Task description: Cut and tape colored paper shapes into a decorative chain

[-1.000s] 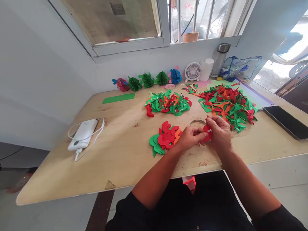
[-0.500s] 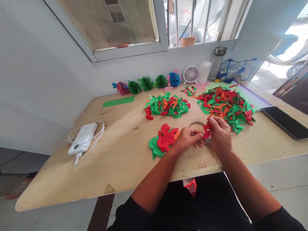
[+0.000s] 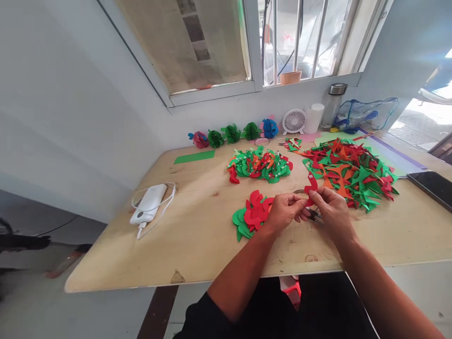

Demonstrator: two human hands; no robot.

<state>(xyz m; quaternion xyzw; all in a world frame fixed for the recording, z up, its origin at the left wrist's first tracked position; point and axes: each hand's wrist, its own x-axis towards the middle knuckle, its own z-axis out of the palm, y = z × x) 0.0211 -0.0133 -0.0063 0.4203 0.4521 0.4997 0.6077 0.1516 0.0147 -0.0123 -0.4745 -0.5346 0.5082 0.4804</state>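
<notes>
Between my two hands is a red paper piece (image 3: 310, 182) with a small white patch near its upper tip. The fingers of my left hand (image 3: 286, 211) pinch its lower left part. My right hand (image 3: 331, 207) grips it from the right, thumb and fingertips pressed together. Scissors (image 3: 315, 216) lie on the table under the hands, partly hidden by them. Left of my left hand is a small pile of red and green cut shapes (image 3: 254, 210). Behind my right hand spreads a big heap of red, green and orange scraps (image 3: 348, 172).
Another pile of curved paper shapes (image 3: 261, 165) lies mid-table. Folded paper figures (image 3: 231, 133), a small fan (image 3: 294, 122), a bottle (image 3: 332, 107) and a clear bag (image 3: 367, 115) line the back. A power bank (image 3: 148, 204) with cable is left, a phone (image 3: 432, 188) right.
The view has shifted, so the table sits further right and lower. The red piece has turned between my fingers, its white-patched end now pointing up. Both hands still hold it.
</notes>
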